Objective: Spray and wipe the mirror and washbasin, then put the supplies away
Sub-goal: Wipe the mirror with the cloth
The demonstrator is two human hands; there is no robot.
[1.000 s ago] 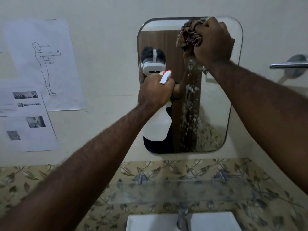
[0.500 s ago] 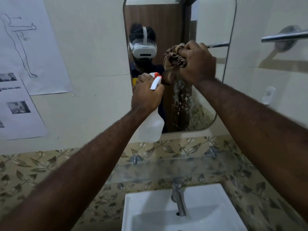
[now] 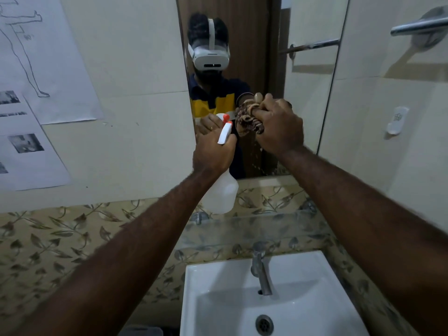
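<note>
The wall mirror (image 3: 310, 98) hangs above a white washbasin (image 3: 218, 299). My right hand (image 3: 278, 127) grips a bunched brown patterned cloth (image 3: 247, 117) and presses it against the lower middle of the glass. Wet spray drops cling to the mirror just below the cloth. My left hand (image 3: 213, 149) holds a white spray bottle (image 3: 221, 192) by its neck, upright, with its white and orange nozzle near the cloth. The bottle hangs in front of the mirror's lower left corner.
A metal tap (image 3: 260, 272) rises at the back of the basin under a glass shelf (image 3: 254, 226). Printed papers (image 3: 36, 98) are stuck to the left wall. A towel rail (image 3: 419, 26) and a small white wall hook (image 3: 396, 120) sit on the right wall.
My right hand has wiped the cloth down the mirror from the top edge to the lower part. The view has tipped down, showing more of the basin. The left hand keeps the bottle.
</note>
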